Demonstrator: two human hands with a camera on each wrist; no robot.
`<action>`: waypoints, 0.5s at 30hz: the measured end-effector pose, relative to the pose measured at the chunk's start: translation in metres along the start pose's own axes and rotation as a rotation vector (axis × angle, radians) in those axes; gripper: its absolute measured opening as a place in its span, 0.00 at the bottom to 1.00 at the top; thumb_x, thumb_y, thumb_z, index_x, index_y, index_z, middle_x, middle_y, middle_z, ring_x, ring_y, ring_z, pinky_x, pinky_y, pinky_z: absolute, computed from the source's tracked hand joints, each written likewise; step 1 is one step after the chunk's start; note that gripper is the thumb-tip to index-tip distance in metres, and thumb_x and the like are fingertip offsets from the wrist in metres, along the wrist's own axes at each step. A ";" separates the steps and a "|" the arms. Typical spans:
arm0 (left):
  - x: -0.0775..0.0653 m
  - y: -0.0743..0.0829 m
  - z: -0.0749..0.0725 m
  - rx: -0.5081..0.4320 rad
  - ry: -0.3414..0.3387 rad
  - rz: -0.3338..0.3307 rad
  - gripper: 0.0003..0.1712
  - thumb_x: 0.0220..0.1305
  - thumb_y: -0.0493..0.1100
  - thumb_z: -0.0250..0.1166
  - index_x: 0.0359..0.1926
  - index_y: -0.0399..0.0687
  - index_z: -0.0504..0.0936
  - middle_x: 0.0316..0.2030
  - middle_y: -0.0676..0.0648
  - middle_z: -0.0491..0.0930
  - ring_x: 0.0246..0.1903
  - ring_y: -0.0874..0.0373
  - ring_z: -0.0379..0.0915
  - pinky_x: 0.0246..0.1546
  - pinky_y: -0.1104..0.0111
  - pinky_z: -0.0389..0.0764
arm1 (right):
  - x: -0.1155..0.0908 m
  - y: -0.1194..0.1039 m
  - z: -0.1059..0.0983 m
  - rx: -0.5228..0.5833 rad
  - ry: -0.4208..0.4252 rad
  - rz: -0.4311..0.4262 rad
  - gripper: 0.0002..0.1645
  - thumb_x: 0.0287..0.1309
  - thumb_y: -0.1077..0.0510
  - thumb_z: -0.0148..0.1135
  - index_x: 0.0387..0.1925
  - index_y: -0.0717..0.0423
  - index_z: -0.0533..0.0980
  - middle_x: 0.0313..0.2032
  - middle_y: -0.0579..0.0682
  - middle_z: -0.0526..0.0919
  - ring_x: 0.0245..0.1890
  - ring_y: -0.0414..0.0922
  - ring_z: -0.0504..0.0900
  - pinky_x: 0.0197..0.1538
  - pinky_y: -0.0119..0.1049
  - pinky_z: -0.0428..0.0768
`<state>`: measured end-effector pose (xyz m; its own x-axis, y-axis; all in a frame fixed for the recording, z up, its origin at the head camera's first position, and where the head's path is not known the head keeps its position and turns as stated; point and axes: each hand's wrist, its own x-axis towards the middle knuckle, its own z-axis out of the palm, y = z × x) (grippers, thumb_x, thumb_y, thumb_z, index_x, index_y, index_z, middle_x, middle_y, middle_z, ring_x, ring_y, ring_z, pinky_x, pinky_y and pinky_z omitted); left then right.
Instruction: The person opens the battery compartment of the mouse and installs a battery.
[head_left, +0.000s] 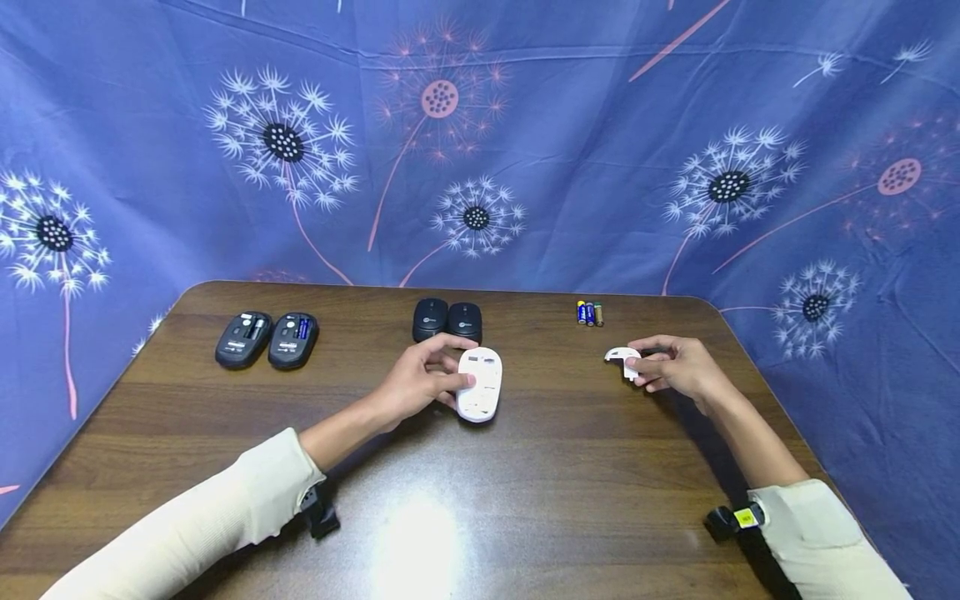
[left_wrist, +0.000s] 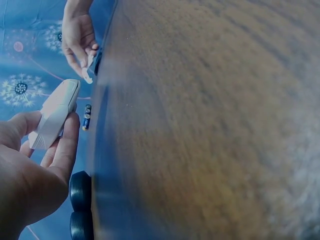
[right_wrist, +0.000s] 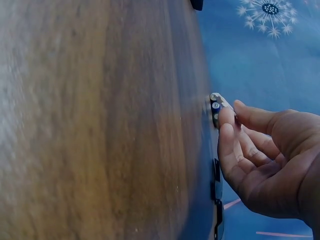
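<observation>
Near the middle of the table, my left hand point(head_left: 415, 382) holds a white computer mouse point(head_left: 488, 396) by its left side, underside toward the head camera. Its battery compartment is uncovered. In the left wrist view the mouse point(left_wrist: 56, 112) appears side-on between thumb and fingers. Over on the right, my right hand point(head_left: 681, 367) pinches a white battery cover point(head_left: 622, 354) with a notched edge between thumb and fingertips. The right wrist view shows only a sliver of this cover point(right_wrist: 223, 99) beyond the fingers. Three small batteries point(head_left: 590, 313) lie side by side behind the right hand.
Two black mice point(head_left: 464, 322) sit upright at the back, just beyond the left hand. Farther left, two more black mice point(head_left: 293, 340) lie upside down with open compartments. Dark flat pieces point(right_wrist: 216, 180) show below the right hand in its wrist view. A patterned blue cloth point(head_left: 585, 167) hangs behind.
</observation>
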<state>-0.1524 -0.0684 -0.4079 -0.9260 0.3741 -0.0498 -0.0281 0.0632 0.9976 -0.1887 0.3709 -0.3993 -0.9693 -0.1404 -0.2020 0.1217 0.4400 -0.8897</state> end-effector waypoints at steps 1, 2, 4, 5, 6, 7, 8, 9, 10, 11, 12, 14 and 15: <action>0.000 0.000 0.000 0.000 -0.001 0.000 0.32 0.71 0.30 0.75 0.74 0.44 0.81 0.44 0.39 0.89 0.37 0.55 0.88 0.37 0.61 0.96 | 0.000 0.000 -0.001 0.005 0.003 0.003 0.34 0.77 0.65 0.70 0.74 0.80 0.69 0.33 0.40 0.94 0.31 0.37 0.92 0.36 0.34 0.94; 0.000 0.000 0.000 -0.002 -0.002 0.001 0.32 0.71 0.30 0.75 0.73 0.43 0.81 0.44 0.39 0.90 0.37 0.55 0.89 0.37 0.61 0.97 | 0.000 0.001 -0.001 0.006 0.003 0.004 0.34 0.78 0.65 0.70 0.74 0.80 0.69 0.33 0.40 0.94 0.31 0.37 0.92 0.36 0.34 0.94; 0.000 0.000 0.000 -0.004 -0.003 -0.004 0.32 0.71 0.30 0.75 0.74 0.44 0.81 0.44 0.39 0.90 0.37 0.55 0.89 0.37 0.61 0.97 | 0.001 0.002 -0.002 -0.001 0.000 0.003 0.34 0.78 0.64 0.70 0.74 0.80 0.69 0.33 0.40 0.94 0.31 0.36 0.92 0.36 0.34 0.94; 0.000 0.001 0.000 -0.005 -0.004 -0.006 0.32 0.71 0.30 0.75 0.74 0.44 0.81 0.44 0.39 0.90 0.37 0.55 0.89 0.37 0.61 0.97 | 0.001 0.003 -0.003 -0.002 0.001 0.006 0.34 0.78 0.64 0.70 0.74 0.80 0.69 0.32 0.40 0.94 0.31 0.36 0.92 0.36 0.34 0.94; 0.000 0.001 0.000 -0.007 -0.004 -0.008 0.32 0.71 0.30 0.75 0.74 0.45 0.81 0.45 0.39 0.90 0.37 0.55 0.89 0.37 0.61 0.97 | 0.001 0.003 -0.003 -0.005 0.002 0.009 0.35 0.78 0.64 0.70 0.75 0.80 0.70 0.32 0.40 0.93 0.32 0.36 0.92 0.37 0.34 0.94; 0.000 0.001 0.000 -0.008 -0.004 -0.009 0.33 0.71 0.30 0.75 0.74 0.45 0.81 0.45 0.39 0.90 0.38 0.55 0.89 0.37 0.61 0.97 | 0.001 0.004 -0.003 -0.005 0.005 0.016 0.35 0.78 0.63 0.71 0.75 0.79 0.70 0.32 0.40 0.93 0.32 0.36 0.92 0.37 0.33 0.94; 0.000 0.001 0.000 -0.009 -0.004 -0.009 0.33 0.71 0.30 0.75 0.74 0.45 0.81 0.45 0.39 0.90 0.38 0.55 0.89 0.37 0.61 0.97 | 0.001 0.004 -0.003 -0.009 0.004 0.017 0.35 0.78 0.63 0.71 0.75 0.79 0.70 0.32 0.41 0.93 0.32 0.36 0.92 0.37 0.33 0.95; 0.000 0.001 0.000 -0.009 -0.004 -0.008 0.33 0.71 0.30 0.75 0.74 0.44 0.81 0.45 0.38 0.90 0.38 0.55 0.89 0.37 0.61 0.97 | 0.001 0.004 -0.003 -0.010 0.004 0.020 0.35 0.78 0.63 0.71 0.75 0.79 0.70 0.32 0.41 0.92 0.32 0.36 0.92 0.38 0.33 0.95; 0.000 0.000 0.000 -0.009 -0.004 -0.006 0.32 0.71 0.30 0.75 0.74 0.44 0.81 0.45 0.38 0.90 0.38 0.55 0.89 0.37 0.61 0.97 | 0.001 0.004 -0.003 -0.011 0.002 0.022 0.36 0.78 0.62 0.71 0.76 0.79 0.69 0.32 0.41 0.92 0.32 0.35 0.92 0.38 0.33 0.95; 0.000 0.000 0.000 -0.008 -0.003 -0.004 0.32 0.71 0.30 0.75 0.74 0.44 0.81 0.45 0.38 0.90 0.38 0.55 0.89 0.37 0.61 0.97 | 0.001 0.004 -0.003 -0.013 0.003 0.024 0.36 0.78 0.62 0.70 0.76 0.79 0.69 0.32 0.41 0.92 0.32 0.35 0.92 0.38 0.33 0.95; 0.000 0.000 0.000 -0.007 -0.002 -0.002 0.32 0.71 0.30 0.75 0.74 0.44 0.81 0.45 0.38 0.90 0.38 0.55 0.89 0.37 0.61 0.97 | 0.002 0.004 -0.003 -0.016 0.003 0.026 0.36 0.78 0.62 0.70 0.76 0.80 0.69 0.33 0.41 0.92 0.32 0.35 0.92 0.38 0.33 0.95; 0.000 0.000 -0.001 -0.004 0.000 -0.001 0.32 0.70 0.30 0.76 0.74 0.44 0.81 0.45 0.38 0.90 0.38 0.55 0.89 0.37 0.61 0.96 | 0.001 0.004 -0.003 -0.016 0.004 0.029 0.36 0.78 0.62 0.70 0.76 0.80 0.69 0.32 0.42 0.91 0.32 0.35 0.91 0.38 0.33 0.95; -0.001 0.000 -0.001 -0.002 0.000 0.000 0.32 0.71 0.30 0.76 0.73 0.44 0.81 0.45 0.37 0.90 0.38 0.55 0.89 0.37 0.61 0.96 | 0.002 0.004 -0.003 -0.017 0.005 0.032 0.36 0.78 0.62 0.70 0.76 0.80 0.69 0.32 0.42 0.91 0.31 0.35 0.91 0.37 0.33 0.94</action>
<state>-0.1521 -0.0693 -0.4080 -0.9261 0.3740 -0.0498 -0.0290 0.0610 0.9977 -0.1904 0.3750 -0.4016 -0.9660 -0.1218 -0.2282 0.1490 0.4593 -0.8757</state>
